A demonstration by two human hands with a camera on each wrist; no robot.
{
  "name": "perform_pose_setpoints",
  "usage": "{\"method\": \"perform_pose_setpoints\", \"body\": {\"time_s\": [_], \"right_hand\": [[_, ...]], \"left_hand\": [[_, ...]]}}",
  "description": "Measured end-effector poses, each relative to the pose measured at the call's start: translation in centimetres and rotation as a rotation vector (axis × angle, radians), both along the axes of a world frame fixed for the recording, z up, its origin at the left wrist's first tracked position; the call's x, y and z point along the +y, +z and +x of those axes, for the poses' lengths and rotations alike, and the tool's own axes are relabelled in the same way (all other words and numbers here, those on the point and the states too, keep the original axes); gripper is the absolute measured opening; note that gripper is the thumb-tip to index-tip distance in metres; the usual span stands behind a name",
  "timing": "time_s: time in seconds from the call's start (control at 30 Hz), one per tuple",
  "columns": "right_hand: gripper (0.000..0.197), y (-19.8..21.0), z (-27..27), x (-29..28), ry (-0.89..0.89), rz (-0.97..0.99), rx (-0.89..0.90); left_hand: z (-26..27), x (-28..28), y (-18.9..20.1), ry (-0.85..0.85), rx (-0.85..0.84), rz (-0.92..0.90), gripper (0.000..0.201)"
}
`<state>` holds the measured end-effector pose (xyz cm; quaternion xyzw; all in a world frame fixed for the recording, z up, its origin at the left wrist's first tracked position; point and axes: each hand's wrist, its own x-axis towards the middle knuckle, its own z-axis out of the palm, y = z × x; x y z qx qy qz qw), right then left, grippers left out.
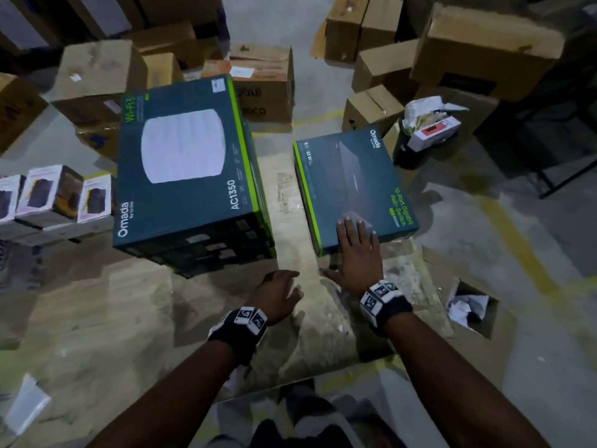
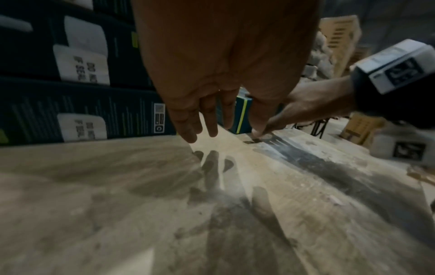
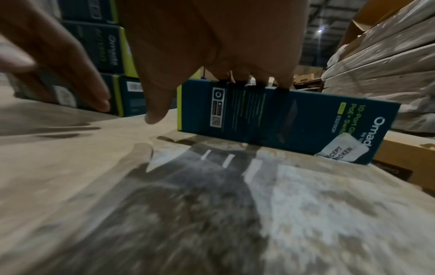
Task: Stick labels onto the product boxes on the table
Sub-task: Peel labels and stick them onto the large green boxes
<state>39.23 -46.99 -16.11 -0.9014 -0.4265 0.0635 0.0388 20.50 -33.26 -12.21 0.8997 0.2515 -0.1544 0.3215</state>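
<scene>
A flat teal switch box (image 1: 352, 185) lies on the right side of the worn table (image 1: 129, 318). My right hand (image 1: 355, 234) rests on the near end of its lid with straight fingers, the thumb hanging beside the front edge. In the right wrist view the fingertips (image 3: 282, 83) lie over the box's top edge (image 3: 294, 119), and a white seal sticker (image 3: 341, 150) shows on its front corner. A stack of teal AC1350 boxes (image 1: 184, 169) stands to the left. My left hand (image 1: 281, 286) hovers over the table between the two, fingers relaxed, holding nothing.
Small white boxes (image 1: 48, 195) line the table's left edge. Brown cartons (image 1: 258, 79) crowd the floor behind. A black bin of waste (image 1: 426, 134) stands beyond the switch box. A cut-out hole with crumpled paper (image 1: 468, 308) is at the right.
</scene>
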Motion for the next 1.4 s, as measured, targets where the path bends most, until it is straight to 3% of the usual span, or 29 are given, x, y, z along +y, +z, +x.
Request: {"method": "perform_pose_setpoints", "body": {"time_s": [0.17,0.23,0.3,0.37,0.47,0.5,0.57,0.63,0.7,0.8,0.9,1.03,1.1,1.23,1.33,1.4], "right_hand": [[0.127,0.3,-6.0,-2.7,-0.025,0.004,0.037],[0.116,1.1,-7.3,-3.5,-0.02,0.024,0.055],[0.095,2.7,-6.1,-4.1,-0.03,0.171,0.091],[0.077,3.3,-2.6,-5.0,-0.194,0.351,0.14],[0.097,1.9,3.0,-7.7,-0.547,0.379,0.204],[0.1,1.4,3.7,-8.4,-0.592,0.387,0.296],[0.078,1.1,3.4,-9.2,-0.597,0.478,0.471],[0.06,1.1,1.7,-9.6,-0.57,0.569,0.523],[0.065,0.9,-0.8,-10.3,-0.544,0.606,0.571],[0.083,-0.2,-5.8,-11.4,-0.498,0.578,0.583],[0.095,-0.5,-12.2,-12.1,-0.523,0.591,0.615],[0.11,-0.6,-19.8,-14.2,-0.58,0.575,0.582],[0.117,0.0,-22.6,-15.2,-0.539,0.514,0.501],[0.135,2.6,-27.3,-15.4,-0.424,0.2,0.099],[0.118,4.9,-30.6,-14.1,-0.285,0.167,-0.081],[0.109,6.2,-32.9,-12.4,-0.183,0.169,-0.107]], "left_hand": [[0.2,-1.7,-0.4,0.227,-0.079,-0.235,0.051],[0.2,-2.4,-0.9,0.271,-0.061,-0.315,0.055],[0.4,-2.7,-1.5,0.325,-0.042,-0.385,0.06],[0.9,-2.8,-1.9,0.375,-0.036,-0.447,0.066],[2.2,-3.1,-2.1,0.344,-0.047,-0.47,0.083],[2.5,-3.2,-2.2,0.327,-0.048,-0.481,0.092],[2.4,-2.9,-4.0,0.367,-0.043,-0.53,0.108],[1.3,-2.2,-5.7,0.476,-0.075,-0.599,0.112],[-0.4,-2.0,-4.1,0.577,-0.117,-0.663,0.097],[-3.8,-1.8,-2.1,0.703,-0.197,-0.77,0.054],[-8.2,-1.6,-1.4,0.817,-0.275,-0.882,0.023],[-12.6,-2.4,-1.5,0.932,-0.223,-1.025,0.008],[-14.2,-2.9,-1.3,0.919,-0.178,-1.069,0.026],[-17.2,-4.0,0.3,0.897,-0.239,-1.034,0.062],[-20.0,-4.9,2.1,0.865,-0.279,-1.058,0.093],[-21.8,-5.8,3.5,0.826,-0.27,-1.022,0.094]]}}
